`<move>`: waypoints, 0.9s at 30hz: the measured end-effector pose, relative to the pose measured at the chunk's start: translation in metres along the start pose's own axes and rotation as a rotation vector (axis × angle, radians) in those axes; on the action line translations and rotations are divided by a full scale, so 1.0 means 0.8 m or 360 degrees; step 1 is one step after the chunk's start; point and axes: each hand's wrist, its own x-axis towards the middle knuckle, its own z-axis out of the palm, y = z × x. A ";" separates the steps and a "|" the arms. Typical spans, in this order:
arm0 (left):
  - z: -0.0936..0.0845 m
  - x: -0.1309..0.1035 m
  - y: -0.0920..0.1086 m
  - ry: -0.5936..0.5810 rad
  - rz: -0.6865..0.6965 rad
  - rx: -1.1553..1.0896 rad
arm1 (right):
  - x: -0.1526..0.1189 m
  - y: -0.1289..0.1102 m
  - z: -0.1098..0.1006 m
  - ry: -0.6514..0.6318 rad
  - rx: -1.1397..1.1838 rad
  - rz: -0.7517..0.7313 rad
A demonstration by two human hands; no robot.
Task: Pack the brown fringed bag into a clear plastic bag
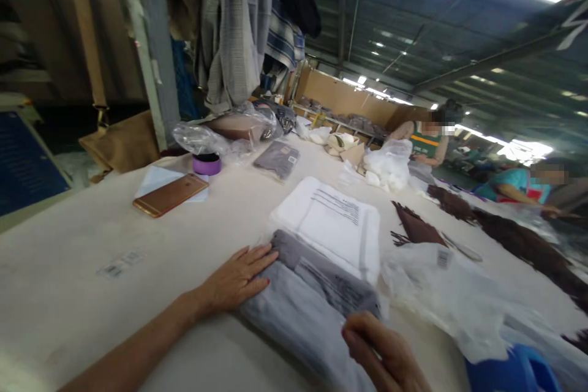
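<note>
A folded grey cloth piece [294, 303] lies before me on the pale table, with a darker grey band along its far edge. Part of it looks covered by clear plastic with printing. My left hand [239, 275] rests flat on its left edge, fingers stretched out. Over its near right side is my right hand [381, 349], fingers curled together; whatever they may pinch is hidden. Just beyond the grey cloth lies a flat white packet [333, 220] with printed lines of text.
A phone [171, 195] and a purple tape roll [206, 163] lie at left. White plastic bags [441, 294], brown fringed cloth [416, 223] and a blue object [512, 370] are at right. A bagged grey item [277, 160] lies farther back. Two people work beyond the table.
</note>
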 end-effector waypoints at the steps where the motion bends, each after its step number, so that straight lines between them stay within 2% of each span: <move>1: 0.000 -0.001 0.001 -0.0020 -0.0018 -0.0053 | 0.032 -0.018 0.002 -0.0254 -0.0039 -0.0107; 3: -0.001 -0.002 0.002 -0.0053 -0.0049 -0.0152 | 0.088 -0.040 0.012 -0.0518 -0.0143 -0.0179; 6: -0.005 -0.003 0.004 -0.0094 -0.0086 -0.0266 | 0.148 -0.041 0.037 -0.0709 -0.0321 -0.0166; 8: -0.007 -0.003 0.005 -0.0096 -0.0096 -0.0303 | 0.172 -0.031 0.054 -0.0758 -0.0400 -0.0111; 11: -0.008 -0.003 0.004 -0.0087 -0.0083 -0.0321 | 0.189 -0.019 0.071 -0.0744 -0.0439 0.0065; 14: -0.006 -0.002 0.002 -0.0077 -0.0069 -0.0318 | 0.194 -0.016 0.079 -0.0717 -0.0416 0.0323; 17: -0.004 -0.002 0.001 -0.0056 -0.0064 -0.0294 | 0.194 -0.012 0.074 -0.0668 -0.0388 0.0518; 20: -0.003 -0.003 0.001 -0.0044 -0.0055 -0.0273 | 0.186 -0.008 0.057 -0.0397 -0.0514 0.0555; 22: -0.002 -0.003 0.001 -0.0023 -0.0051 -0.0260 | 0.173 -0.008 0.049 -0.0138 -0.0649 0.0482; 24: 0.001 -0.002 -0.001 0.0011 -0.0048 -0.0239 | 0.150 -0.012 0.056 0.0055 -0.0717 0.0345; 26: 0.006 -0.002 -0.004 0.0059 -0.0006 -0.0198 | 0.121 -0.016 0.082 0.0171 -0.0744 0.0042; 27: 0.009 -0.002 -0.006 0.0084 0.0035 -0.0162 | 0.106 -0.018 0.102 0.0252 -0.0787 -0.0267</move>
